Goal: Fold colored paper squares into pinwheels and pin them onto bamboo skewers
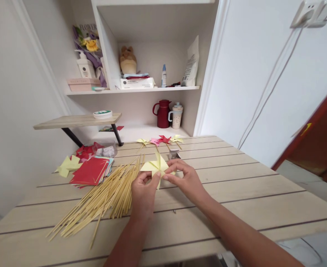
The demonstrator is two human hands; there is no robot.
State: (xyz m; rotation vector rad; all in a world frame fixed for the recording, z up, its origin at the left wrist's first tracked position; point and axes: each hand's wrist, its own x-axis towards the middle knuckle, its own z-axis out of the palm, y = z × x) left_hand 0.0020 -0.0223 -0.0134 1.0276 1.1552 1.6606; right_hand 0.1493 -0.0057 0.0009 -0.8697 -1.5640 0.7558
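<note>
Above the middle of the table (pixel 235 193), just right of the thin sticks (pixel 104 196), I'm holding the yellow paper pinwheel (pixel 158 162) two-handed. Left hand (pixel 144 189) is pinching close to its centre, thumb on top, probably stopping the folds springing open; right hand (pixel 184 180) is pinching its right side, fingers narrow, likely steadying it. Both forearms (pixel 232 226) are angling inward from the near edge. Sticks are lying left, seemingly for easy reach.

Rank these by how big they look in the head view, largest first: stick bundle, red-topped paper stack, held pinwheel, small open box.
1. Stick bundle
2. Red-topped paper stack and held pinwheel: too close to rank, as the pinwheel is partly hidden
3. Small open box
</note>
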